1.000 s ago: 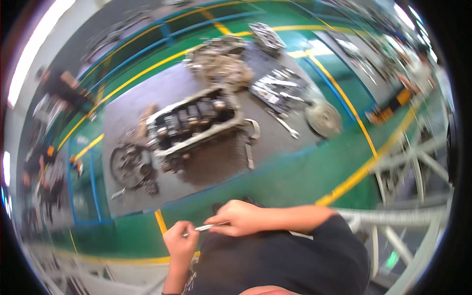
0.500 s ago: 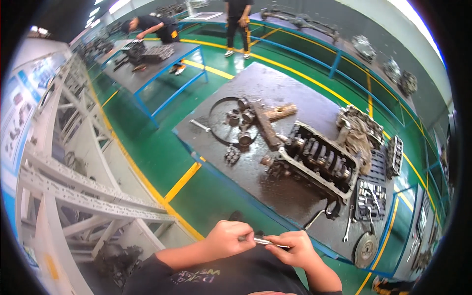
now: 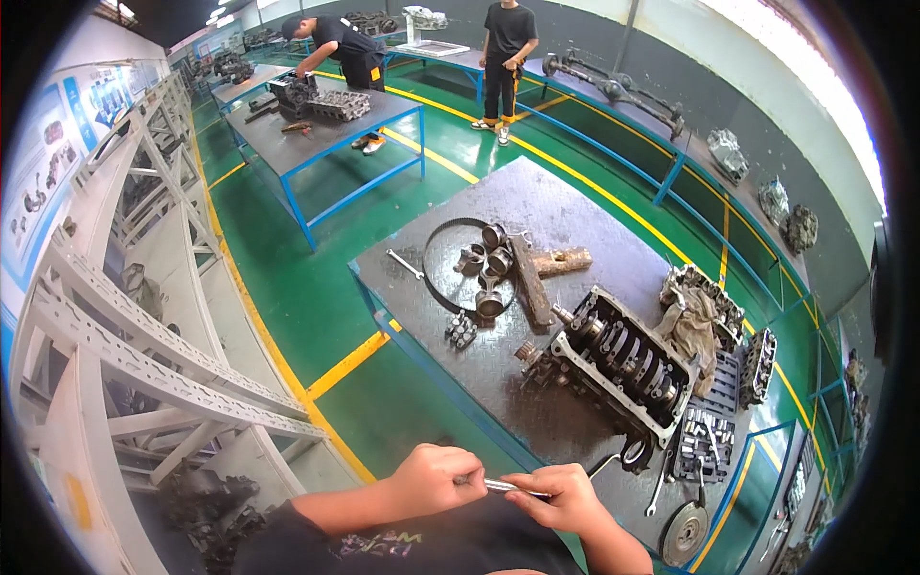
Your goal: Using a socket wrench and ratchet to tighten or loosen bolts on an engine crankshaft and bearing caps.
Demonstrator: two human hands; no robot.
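My left hand (image 3: 436,477) and my right hand (image 3: 563,498) are close together in front of my body, by the near edge of the workbench. Both are closed on a slim silver metal rod (image 3: 498,486), which runs from one hand to the other. Fingers cover its ends, so its exact kind does not show. Beyond my hands, an engine block (image 3: 567,356) lies on the bench with its crankshaft (image 3: 628,356) exposed. To its left, several pistons (image 3: 490,303) rest inside a looped black belt (image 3: 427,268).
Two wooden blocks (image 3: 565,261) lie behind the pistons, a wrench (image 3: 404,264) left of them. Right of the engine block are a rag (image 3: 692,333), a socket set (image 3: 704,443) and a round metal disc (image 3: 683,534). White metal racks (image 3: 172,369) stand left. Two people are farther off.
My view has tilted up, showing more of the room's far side. Both hands still grip the rod, with little change between them.
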